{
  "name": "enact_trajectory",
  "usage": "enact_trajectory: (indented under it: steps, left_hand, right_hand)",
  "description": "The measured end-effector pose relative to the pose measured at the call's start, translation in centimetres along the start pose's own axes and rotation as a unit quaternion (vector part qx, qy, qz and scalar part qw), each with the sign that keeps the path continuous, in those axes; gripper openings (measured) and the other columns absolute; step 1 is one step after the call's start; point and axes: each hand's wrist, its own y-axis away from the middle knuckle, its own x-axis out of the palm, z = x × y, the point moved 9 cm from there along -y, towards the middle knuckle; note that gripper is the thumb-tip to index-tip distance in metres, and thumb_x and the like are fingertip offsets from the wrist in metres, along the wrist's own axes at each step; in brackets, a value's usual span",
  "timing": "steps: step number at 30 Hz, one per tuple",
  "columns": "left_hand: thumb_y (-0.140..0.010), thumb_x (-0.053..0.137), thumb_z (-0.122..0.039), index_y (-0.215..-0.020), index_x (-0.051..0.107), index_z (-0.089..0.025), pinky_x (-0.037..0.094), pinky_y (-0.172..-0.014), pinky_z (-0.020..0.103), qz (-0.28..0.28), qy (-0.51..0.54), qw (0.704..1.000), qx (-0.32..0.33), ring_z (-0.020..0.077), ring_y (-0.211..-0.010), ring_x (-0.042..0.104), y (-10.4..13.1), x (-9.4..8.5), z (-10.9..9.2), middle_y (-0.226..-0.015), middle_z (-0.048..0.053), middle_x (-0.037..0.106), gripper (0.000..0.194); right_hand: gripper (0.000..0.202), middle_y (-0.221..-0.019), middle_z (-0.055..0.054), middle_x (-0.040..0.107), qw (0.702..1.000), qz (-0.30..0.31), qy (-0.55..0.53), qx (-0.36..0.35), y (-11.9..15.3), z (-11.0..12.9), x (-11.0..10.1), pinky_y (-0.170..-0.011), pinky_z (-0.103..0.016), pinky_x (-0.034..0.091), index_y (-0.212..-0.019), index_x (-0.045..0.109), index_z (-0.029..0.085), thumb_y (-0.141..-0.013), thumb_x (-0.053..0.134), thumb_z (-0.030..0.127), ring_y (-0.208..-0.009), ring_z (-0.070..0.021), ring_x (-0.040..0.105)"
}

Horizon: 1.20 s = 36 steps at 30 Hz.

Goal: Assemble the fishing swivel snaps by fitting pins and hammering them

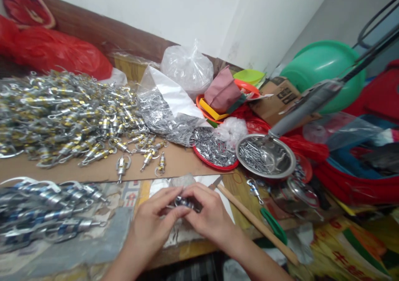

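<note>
your left hand (156, 214) and right hand (210, 210) curl inward, nearly closed, pinching a small metal fitting (183, 201), partly hidden, over the bench (241, 193). should be light, stiff, maybe slick, hardly fragile; grip it by the body.

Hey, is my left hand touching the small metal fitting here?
Touching: the head view shows the left hand holding the small metal fitting in a thumb-and-finger grip.

Yellow bag (350, 250), cardbd box (272, 98) — print too blurred to read
</note>
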Motion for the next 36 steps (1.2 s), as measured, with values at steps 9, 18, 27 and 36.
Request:
enact_trajectory:
  steps: [9, 18, 27, 36]
  left_hand:
    - [-0.057, 0.071, -0.028, -0.065, 0.074, -0.026, 0.051, -0.080, 0.035, -0.008, 0.018, 0.995, -0.101, 0.0238, -0.079, 0.066, 0.2, 0.6, 2.4, -0.079, 0.003, 0.074, 0.009]
    - [-0.064, 0.063, -0.032, -0.074, 0.073, -0.027, 0.053, -0.075, 0.033, 0.035, 0.009, 0.992, -0.121, 0.0232, -0.077, 0.068, 0.5, 0.7, 2.0, -0.079, 0.001, 0.075, 0.015]
    - [-0.062, 0.065, -0.023, -0.059, 0.072, -0.024, 0.054, -0.063, 0.024, -0.023, -0.017, 1.000, 0.004, 0.0183, -0.070, 0.067, -0.1, 0.1, 0.5, -0.073, 0.003, 0.072, 0.008]
    - [-0.060, 0.069, -0.022, -0.080, 0.073, -0.022, 0.055, -0.066, 0.023, -0.077, -0.040, 0.995, 0.050, 0.0185, -0.069, 0.069, 0.4, -0.6, 0.0, -0.078, 0.003, 0.075, 0.020]
  right_hand:
    - [0.018, -0.091, -0.007, 0.063, 0.967, -0.077, 0.216, 0.109, -5.0, -9.0, -7.8, -0.077, -0.030, 0.044, -0.092, 0.064, 0.017, -0.078, 0.055, 0.024, -0.084, -0.0173, 0.058]
    - [0.008, -0.076, -0.004, 0.067, 0.953, -0.108, 0.240, 0.149, -7.5, -14.9, -9.3, -0.078, -0.031, 0.042, -0.069, 0.070, 0.022, -0.071, 0.062, 0.025, -0.080, -0.0196, 0.059]
    - [0.019, -0.086, -0.009, 0.068, 0.968, -0.200, 0.071, 0.136, -6.7, -13.6, -10.3, -0.077, -0.035, 0.047, -0.086, 0.067, 0.014, -0.072, 0.056, 0.020, -0.081, -0.0204, 0.062]
    - [0.030, -0.062, 0.004, 0.064, 0.934, -0.081, -0.301, 0.175, -1.1, -4.6, 0.4, -0.059, -0.022, 0.049, -0.086, 0.057, 0.018, -0.059, 0.067, 0.011, -0.060, -0.0113, 0.061]
